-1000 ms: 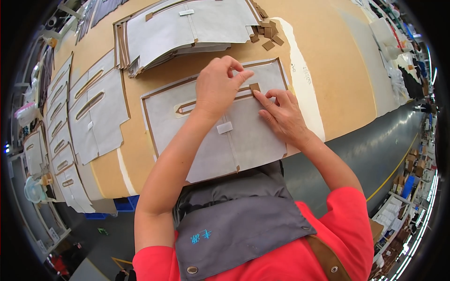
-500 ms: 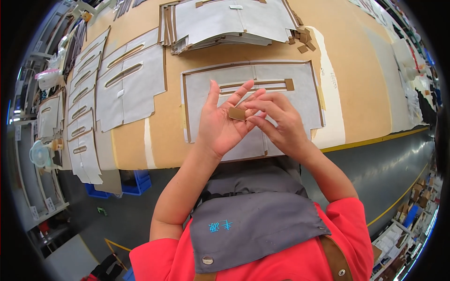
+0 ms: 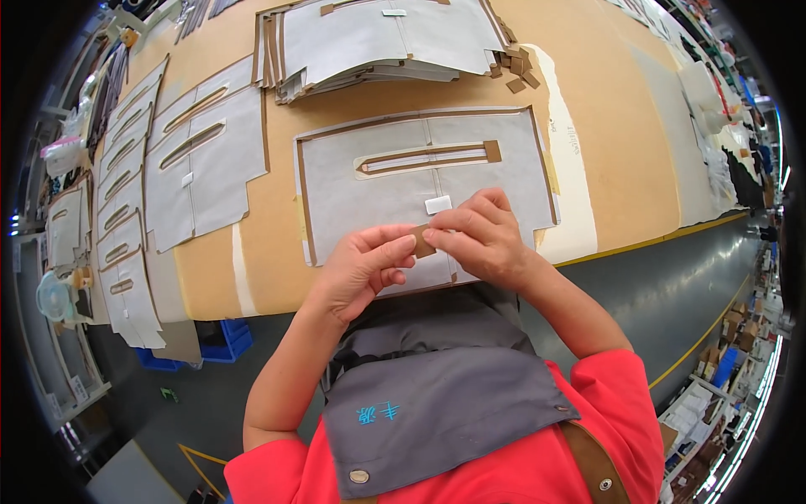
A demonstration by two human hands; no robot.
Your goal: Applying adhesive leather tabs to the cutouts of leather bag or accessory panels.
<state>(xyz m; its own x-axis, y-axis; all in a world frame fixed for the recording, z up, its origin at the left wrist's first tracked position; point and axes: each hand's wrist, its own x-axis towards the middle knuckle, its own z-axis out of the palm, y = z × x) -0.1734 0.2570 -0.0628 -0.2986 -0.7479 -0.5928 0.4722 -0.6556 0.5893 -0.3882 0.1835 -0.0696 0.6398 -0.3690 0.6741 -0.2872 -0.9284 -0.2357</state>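
Note:
My left hand [image 3: 365,269] and my right hand [image 3: 483,239] both pinch a small brown square piece [image 3: 423,241] at the near part of a grey panel. That panel [image 3: 342,202] lies flat, edged in brown strips, with a long slot [image 3: 424,157] framed in brown across its upper middle and a brown square [image 3: 493,151] at the slot's right end. A small white tab [image 3: 438,204] sits just below the slot, near my right fingertips.
A stack of similar panels [image 3: 369,42] lies at the back beside loose brown squares [image 3: 515,65]. Rows of slotted panels [image 3: 214,189] cover the table's [image 3: 638,151] left. Blue bins [image 3: 227,344] stand under the table. Shelving [image 3: 697,412] lines the right aisle.
My hands have left the slot, where a second ago they worked. The brown piece, half a second ago on my open left palm, is now pinched between both hands, nearer the table edge.

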